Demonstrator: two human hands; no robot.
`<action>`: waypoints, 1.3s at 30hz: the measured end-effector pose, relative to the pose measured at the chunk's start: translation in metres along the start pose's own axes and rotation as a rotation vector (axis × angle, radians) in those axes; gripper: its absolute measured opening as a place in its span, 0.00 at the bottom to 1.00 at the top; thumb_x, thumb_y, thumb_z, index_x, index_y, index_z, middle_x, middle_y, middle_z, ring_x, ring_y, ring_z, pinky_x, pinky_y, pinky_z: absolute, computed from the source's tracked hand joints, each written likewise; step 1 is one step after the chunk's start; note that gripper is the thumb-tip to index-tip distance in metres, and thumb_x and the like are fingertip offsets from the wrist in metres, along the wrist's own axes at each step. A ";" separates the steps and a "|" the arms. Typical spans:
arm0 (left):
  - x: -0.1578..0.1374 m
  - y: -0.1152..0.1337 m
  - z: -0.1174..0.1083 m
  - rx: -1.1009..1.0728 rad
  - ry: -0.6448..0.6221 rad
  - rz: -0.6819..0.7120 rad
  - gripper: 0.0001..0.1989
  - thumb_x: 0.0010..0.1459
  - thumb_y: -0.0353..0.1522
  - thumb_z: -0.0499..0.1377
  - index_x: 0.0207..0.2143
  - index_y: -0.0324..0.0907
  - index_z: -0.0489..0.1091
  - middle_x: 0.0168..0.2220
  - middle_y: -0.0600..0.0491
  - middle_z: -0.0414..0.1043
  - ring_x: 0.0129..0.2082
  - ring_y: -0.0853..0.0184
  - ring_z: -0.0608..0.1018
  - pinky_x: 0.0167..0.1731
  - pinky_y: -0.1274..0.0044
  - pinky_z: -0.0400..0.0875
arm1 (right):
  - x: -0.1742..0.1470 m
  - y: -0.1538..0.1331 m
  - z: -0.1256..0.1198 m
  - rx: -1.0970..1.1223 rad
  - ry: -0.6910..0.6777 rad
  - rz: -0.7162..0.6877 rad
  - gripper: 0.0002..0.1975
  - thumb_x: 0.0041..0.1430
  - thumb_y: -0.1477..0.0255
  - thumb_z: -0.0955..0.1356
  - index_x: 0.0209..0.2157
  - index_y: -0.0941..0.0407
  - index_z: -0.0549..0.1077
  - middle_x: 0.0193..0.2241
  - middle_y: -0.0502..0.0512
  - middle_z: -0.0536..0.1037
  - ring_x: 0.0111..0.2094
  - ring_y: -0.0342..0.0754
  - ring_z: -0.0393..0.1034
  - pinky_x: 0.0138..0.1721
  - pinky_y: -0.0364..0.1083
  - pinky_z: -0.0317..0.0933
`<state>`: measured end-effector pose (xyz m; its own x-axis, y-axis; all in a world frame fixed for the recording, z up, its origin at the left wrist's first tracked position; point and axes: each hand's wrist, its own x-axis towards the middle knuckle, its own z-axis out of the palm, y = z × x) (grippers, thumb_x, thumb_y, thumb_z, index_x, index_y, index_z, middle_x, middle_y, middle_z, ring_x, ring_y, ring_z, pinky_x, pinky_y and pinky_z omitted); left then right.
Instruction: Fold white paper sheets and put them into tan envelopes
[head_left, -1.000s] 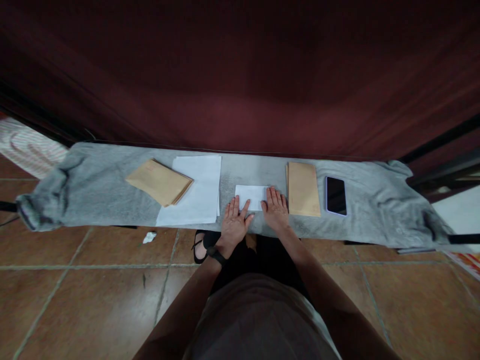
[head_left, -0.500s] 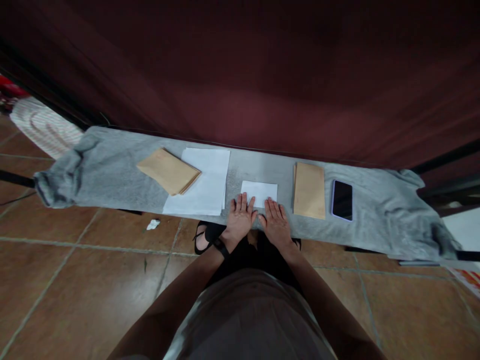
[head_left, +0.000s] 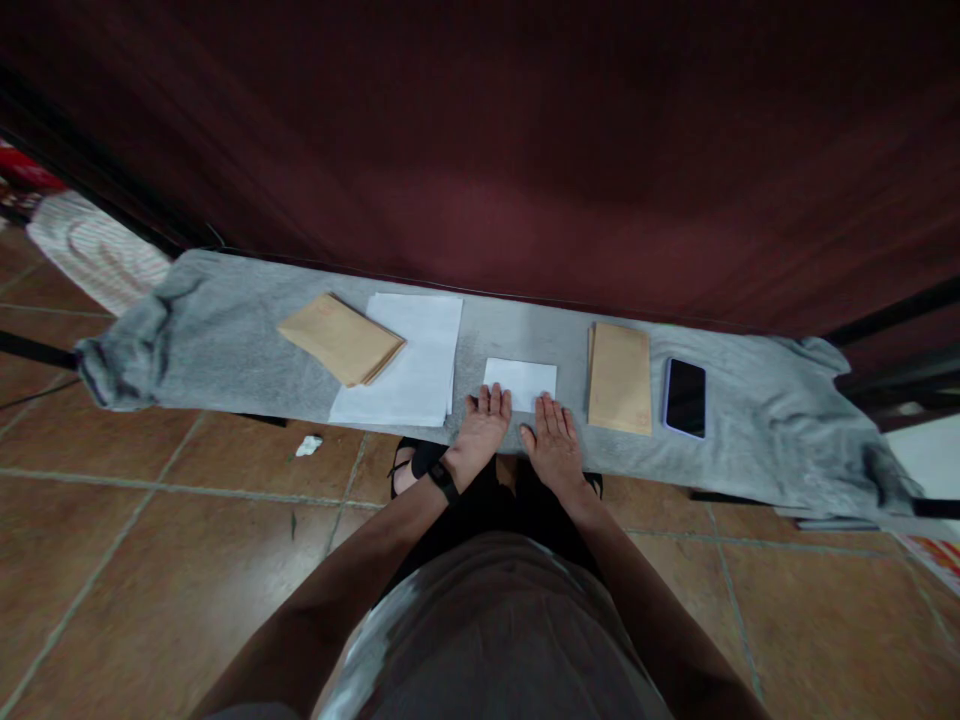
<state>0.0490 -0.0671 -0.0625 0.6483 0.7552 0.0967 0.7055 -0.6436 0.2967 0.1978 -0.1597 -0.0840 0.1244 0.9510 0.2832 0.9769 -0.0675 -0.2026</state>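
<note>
A small white sheet of paper, apparently folded, lies flat in front of me on the grey cloth. My left hand rests at its lower left corner, fingers stretched out and lying flat. At the lower right edge, my right hand also lies flat, palm down, with its thumb apart from the fingers. Left of the hands are larger white sheets, partly covered by a pile of brown envelopes. To the right lie more brown envelopes, neatly stacked.
A phone with a purple edge lies right of the stacked envelopes. Behind the narrow cloth-covered bench hangs a dark red curtain. A crumpled white scrap is on the tiled floor, left of my feet.
My left hand has turned slightly, its thumb now drawn in by the fingers. My right hand has barely moved. The small white paper stays in place on the cloth.
</note>
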 end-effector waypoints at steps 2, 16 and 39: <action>0.002 0.000 -0.003 0.035 -0.021 0.011 0.32 0.59 0.20 0.43 0.65 0.39 0.63 0.65 0.32 0.62 0.65 0.39 0.64 0.55 0.42 0.60 | -0.001 0.000 0.000 0.000 0.004 0.003 0.32 0.73 0.61 0.58 0.69 0.67 0.54 0.68 0.71 0.59 0.68 0.60 0.54 0.67 0.61 0.49; 0.015 -0.002 -0.027 0.120 -0.125 0.062 0.27 0.59 0.18 0.47 0.59 0.35 0.67 0.59 0.31 0.68 0.61 0.50 0.71 0.54 0.59 0.70 | 0.023 -0.019 -0.015 -0.047 -0.127 0.111 0.28 0.69 0.66 0.60 0.62 0.71 0.65 0.64 0.78 0.64 0.65 0.65 0.60 0.65 0.62 0.49; 0.012 0.012 -0.066 -0.941 0.358 -0.517 0.33 0.64 0.35 0.60 0.68 0.43 0.52 0.67 0.40 0.59 0.66 0.55 0.66 0.62 0.62 0.66 | 0.070 -0.014 -0.044 1.054 0.099 0.600 0.15 0.63 0.59 0.66 0.37 0.55 0.79 0.36 0.54 0.83 0.38 0.51 0.78 0.42 0.48 0.71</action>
<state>0.0461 -0.0577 0.0044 0.1160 0.9930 -0.0233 0.2714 -0.0091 0.9624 0.2001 -0.1053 -0.0196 0.5658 0.8226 -0.0563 0.1450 -0.1665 -0.9753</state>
